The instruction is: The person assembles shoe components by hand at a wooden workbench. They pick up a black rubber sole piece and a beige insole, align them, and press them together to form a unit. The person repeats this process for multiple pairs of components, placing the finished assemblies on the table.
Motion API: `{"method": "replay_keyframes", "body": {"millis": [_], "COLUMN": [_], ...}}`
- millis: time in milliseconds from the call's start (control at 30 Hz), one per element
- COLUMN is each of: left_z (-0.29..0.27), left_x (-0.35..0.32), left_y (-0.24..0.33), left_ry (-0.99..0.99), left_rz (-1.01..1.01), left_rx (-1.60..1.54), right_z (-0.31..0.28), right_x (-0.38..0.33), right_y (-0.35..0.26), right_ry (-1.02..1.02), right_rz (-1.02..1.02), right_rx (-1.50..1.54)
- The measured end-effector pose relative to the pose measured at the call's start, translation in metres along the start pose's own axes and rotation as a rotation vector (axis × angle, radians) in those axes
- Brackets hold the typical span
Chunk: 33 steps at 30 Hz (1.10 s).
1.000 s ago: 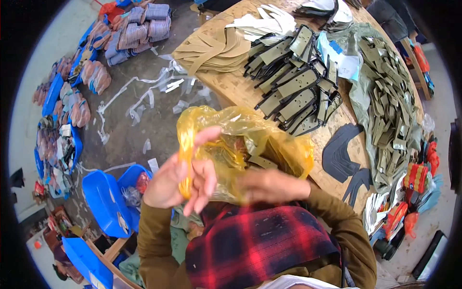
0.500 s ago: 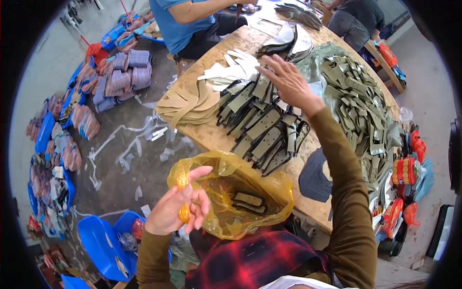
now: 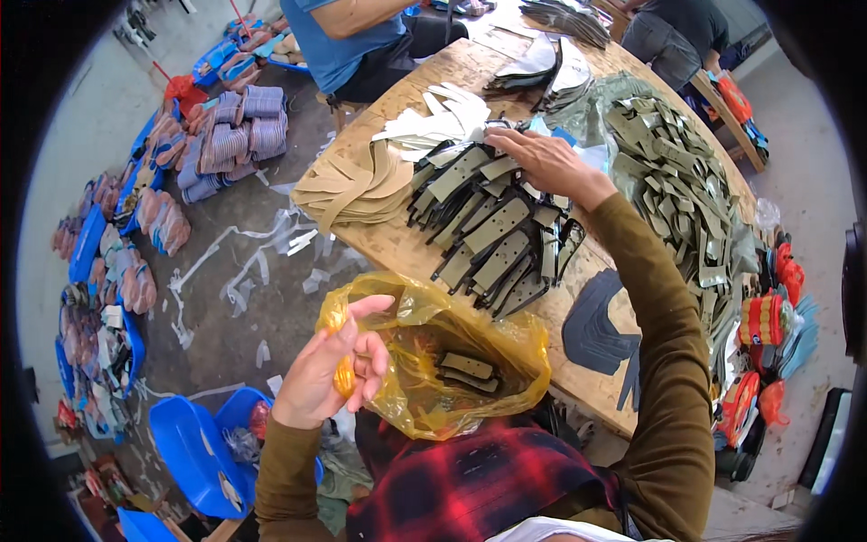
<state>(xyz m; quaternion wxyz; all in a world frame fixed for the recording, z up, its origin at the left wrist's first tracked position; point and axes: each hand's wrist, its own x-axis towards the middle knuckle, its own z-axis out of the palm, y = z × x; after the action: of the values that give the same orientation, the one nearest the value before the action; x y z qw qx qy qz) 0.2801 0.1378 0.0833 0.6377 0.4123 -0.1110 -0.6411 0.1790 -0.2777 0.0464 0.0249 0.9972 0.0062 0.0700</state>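
My left hand (image 3: 332, 366) is closed round the bunched rim of a translucent yellow plastic bag (image 3: 424, 406), with its index finger stretched out. The bag's mouth gapes toward me, and a few olive, black-edged pieces (image 3: 467, 366) lie inside. On the wooden table, a pile of similar olive strips with black edging (image 3: 495, 226) spreads in overlapping rows. My right hand (image 3: 546, 163) reaches over the far end of this pile, fingers extended and resting on or just above it. Its palm side is hidden.
Beige curved strips (image 3: 357, 190), white strips (image 3: 442, 117) and grey curved pieces (image 3: 596, 325) lie round the pile. A heap of olive pieces (image 3: 677, 172) covers the table's right side. Blue bins (image 3: 194, 456) stand on the floor at left. A person in blue (image 3: 352, 41) sits across the table.
My right hand has come down onto the far end of the pile, its fingers less spread. The left hand keeps its grip on the bag. The view has shifted slightly.
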Motion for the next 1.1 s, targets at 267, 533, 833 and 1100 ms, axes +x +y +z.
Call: {"method": "replay_keyframes", "body": {"millis": [267,533,833,1100], "left_z": [0.008,0.009,0.023,0.026], "left_x": [0.005,0.000,-0.002,-0.007], "left_y": [0.000,0.007,0.013,0.012], "left_ry": [0.009,0.033,-0.012,-0.010], "left_rz": [-0.007,0.047,0.022,0.038], "left_rx": [0.013,-0.039,-0.047,-0.022], "right_z": [-0.004,-0.067,-0.006,0.010], "right_x": [0.001,-0.052,-0.056,-0.056], "right_y": [0.017,-0.150,-0.107,-0.046], "right_ry": [-0.110,0.120,0.184,0.524], "right_rz": [0.148,0.471,0.062,0.345], "right_rx": [-0.078,1.434,0.018,0.350]}}
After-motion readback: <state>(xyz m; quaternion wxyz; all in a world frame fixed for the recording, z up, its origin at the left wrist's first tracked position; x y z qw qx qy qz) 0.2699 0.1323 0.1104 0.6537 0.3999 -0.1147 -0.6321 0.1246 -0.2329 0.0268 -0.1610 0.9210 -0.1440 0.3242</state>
